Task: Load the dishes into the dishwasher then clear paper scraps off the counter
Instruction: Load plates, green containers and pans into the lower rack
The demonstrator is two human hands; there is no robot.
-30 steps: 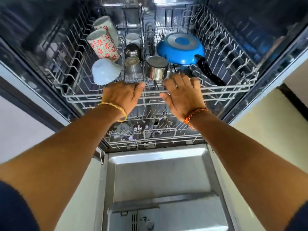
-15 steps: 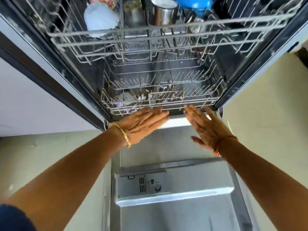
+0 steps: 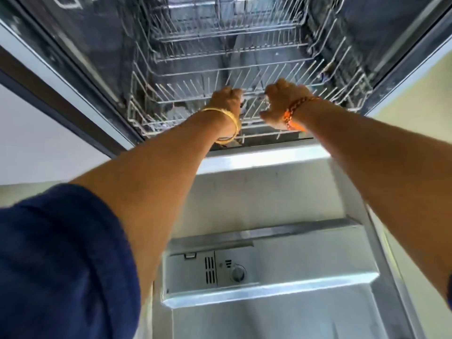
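Observation:
The dishwasher stands open, and its wire lower rack (image 3: 171, 77) holds no dishes that I can see. My left hand (image 3: 226, 101), with a gold bangle on the wrist, curls its fingers round the rack's front top wire. Beside it my right hand (image 3: 283, 101), with an orange thread band, grips the same front wire, thumb underneath. The upper rack (image 3: 232, 33) shows only as blurred wires at the top edge, and its dishes are out of view.
The lowered door (image 3: 269, 192) lies flat below my arms, with the detergent dispenser (image 3: 220, 270) on its inner face. Dark steel tub walls (image 3: 97, 57) close in on the left and right. A pale floor shows at the far right.
My hands left the upper rack, dropped to the lower rack with fingers straight, and now curl round its front wire. The view has tilted down, so the loaded upper rack is out of sight.

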